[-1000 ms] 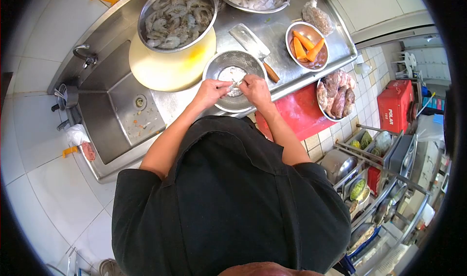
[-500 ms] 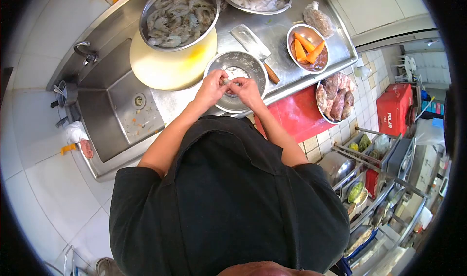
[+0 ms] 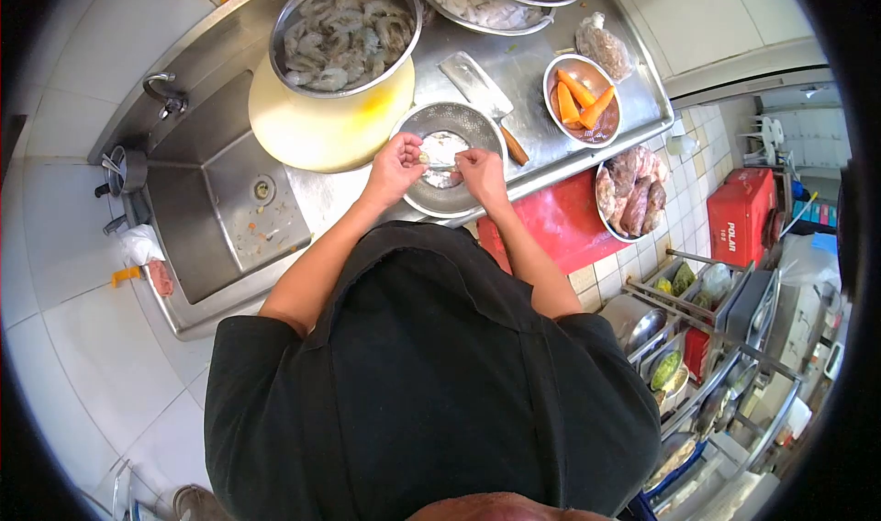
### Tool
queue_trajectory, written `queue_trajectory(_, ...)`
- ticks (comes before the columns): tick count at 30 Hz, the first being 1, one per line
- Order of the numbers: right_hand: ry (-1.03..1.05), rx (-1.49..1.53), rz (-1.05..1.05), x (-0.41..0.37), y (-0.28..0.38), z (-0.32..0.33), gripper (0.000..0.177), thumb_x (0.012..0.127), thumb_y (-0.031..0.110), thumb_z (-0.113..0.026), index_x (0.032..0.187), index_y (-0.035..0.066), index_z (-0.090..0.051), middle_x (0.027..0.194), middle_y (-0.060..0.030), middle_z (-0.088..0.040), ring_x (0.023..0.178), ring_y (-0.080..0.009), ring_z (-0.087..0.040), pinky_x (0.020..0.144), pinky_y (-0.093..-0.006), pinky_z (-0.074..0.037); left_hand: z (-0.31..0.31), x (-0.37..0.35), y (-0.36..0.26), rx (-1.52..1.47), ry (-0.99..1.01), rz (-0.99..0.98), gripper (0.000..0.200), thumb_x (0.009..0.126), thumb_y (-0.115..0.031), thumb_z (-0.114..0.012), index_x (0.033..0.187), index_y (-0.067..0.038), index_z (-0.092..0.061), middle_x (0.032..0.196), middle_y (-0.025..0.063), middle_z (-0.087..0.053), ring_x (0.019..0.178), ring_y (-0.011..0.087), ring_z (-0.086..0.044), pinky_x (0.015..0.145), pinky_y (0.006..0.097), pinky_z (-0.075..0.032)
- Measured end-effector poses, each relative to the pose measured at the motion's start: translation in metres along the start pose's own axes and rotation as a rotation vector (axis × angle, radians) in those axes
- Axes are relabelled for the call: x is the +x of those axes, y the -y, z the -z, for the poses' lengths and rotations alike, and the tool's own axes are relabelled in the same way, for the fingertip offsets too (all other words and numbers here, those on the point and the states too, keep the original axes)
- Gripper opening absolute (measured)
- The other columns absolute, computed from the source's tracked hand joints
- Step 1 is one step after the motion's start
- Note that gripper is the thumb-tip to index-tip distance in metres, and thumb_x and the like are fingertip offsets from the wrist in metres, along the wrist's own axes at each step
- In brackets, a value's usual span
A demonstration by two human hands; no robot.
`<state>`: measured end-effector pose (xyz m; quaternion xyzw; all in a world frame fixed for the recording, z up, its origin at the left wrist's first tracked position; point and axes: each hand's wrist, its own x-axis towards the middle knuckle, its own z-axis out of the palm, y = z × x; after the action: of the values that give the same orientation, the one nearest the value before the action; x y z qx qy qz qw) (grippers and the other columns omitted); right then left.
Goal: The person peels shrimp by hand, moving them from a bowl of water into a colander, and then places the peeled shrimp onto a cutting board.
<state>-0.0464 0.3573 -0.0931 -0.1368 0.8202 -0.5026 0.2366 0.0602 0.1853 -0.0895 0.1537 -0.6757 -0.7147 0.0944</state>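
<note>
Right now, through the head camera, I watch two bare hands meet over a round, perforated stainless-steel bowl (image 3: 459,117). Between them, above its mouth, spans a small, slender, greyish shrimp-like piece (image 3: 441,168). The right hand (image 3: 483,174) pinches one end, thumb against fingertips, almost no gap; the left hand (image 3: 395,169) has the other end at its thumb and fingertips, the remaining fingers loosely curled. Whitish pieces (image 3: 442,143) lie in the bowl below.

I note the edges: the bowl's near rim sits at the steel counter's (image 3: 528,80) front edge, close to the black-clad torso. Beyond the bowl, a broad-bladed steel cleaver (image 3: 474,82) with a brown handle hems in the far side. To the left, a thick, round, cream-coloured board (image 3: 312,135) partly carries a wide metal bowl (image 3: 401,65) of grey shrimp, and the deep steel sink (image 3: 211,190) opens past it. On the right, I see room on the steel between the cleaver and a small metal bowl (image 3: 569,59) of orange wedges.

I can read "POLAR" in white letters on a red box (image 3: 734,209) at far right; the smaller characters beside it are too small to tell.
</note>
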Motion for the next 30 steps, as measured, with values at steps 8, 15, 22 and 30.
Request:
queue_trajectory(8, -0.008, -0.103, 0.4, -0.015, 0.035, -0.002, 0.02, 0.082, 0.012, -0.067, 0.098, 0.0, -0.074, 0.092, -0.0179, -0.07, 0.083, -0.0268, -0.07, 0.073, -0.0368, -0.054, 0.005, 0.007, 0.005, 0.182, 0.087, 0.034, 0.042, 0.079, 0.006, -0.069, 0.117, -0.002, -0.053, 0.092, -0.0003, -0.057, 0.079, 0.0061, -0.052, 0.073, 0.0212, -0.046)
queue_trajectory(15, 0.094, 0.077, 0.23, -0.017, 0.045, -0.01, 0.02, 0.082, 0.009, -0.068, 0.098, -0.001, -0.074, 0.087, -0.0169, -0.072, 0.076, -0.0228, -0.07, 0.071, -0.0322, -0.055, 0.004, 0.003, -0.004, 0.145, 0.086, 0.068, 0.044, 0.077, 0.009, -0.066, 0.118, -0.002, -0.053, 0.091, -0.0006, -0.057, 0.08, 0.0062, -0.051, 0.074, 0.0208, -0.045)
queue_trajectory(22, 0.073, -0.278, 0.227, -0.003, 0.023, 0.011, 0.022, 0.082, 0.016, -0.07, 0.098, 0.001, -0.074, 0.097, -0.0185, -0.072, 0.082, -0.0279, -0.07, 0.081, -0.034, -0.054, 0.013, 0.004, 0.008, 0.008, 0.026, 0.058, 0.037, 0.08, 0.009, -0.062, 0.116, -0.001, -0.059, 0.096, 0.0008, -0.06, 0.086, 0.0071, -0.055, 0.078, 0.021, -0.047)
queue_trajectory(30, 0.285, 0.013, 0.21, -0.018, 0.047, -0.002, 0.033, 0.085, 0.02, -0.072, 0.112, 0.0, -0.07, 0.114, -0.02, -0.068, 0.092, -0.0256, -0.068, 0.085, -0.0334, -0.053, 0.015, 0.004, -0.002, 0.05, 0.033, 0.042, 0.029, 0.084, 0.008, -0.062, 0.111, -0.002, -0.062, 0.099, 0.0023, -0.062, 0.089, 0.0079, -0.058, 0.081, 0.0224, -0.048)
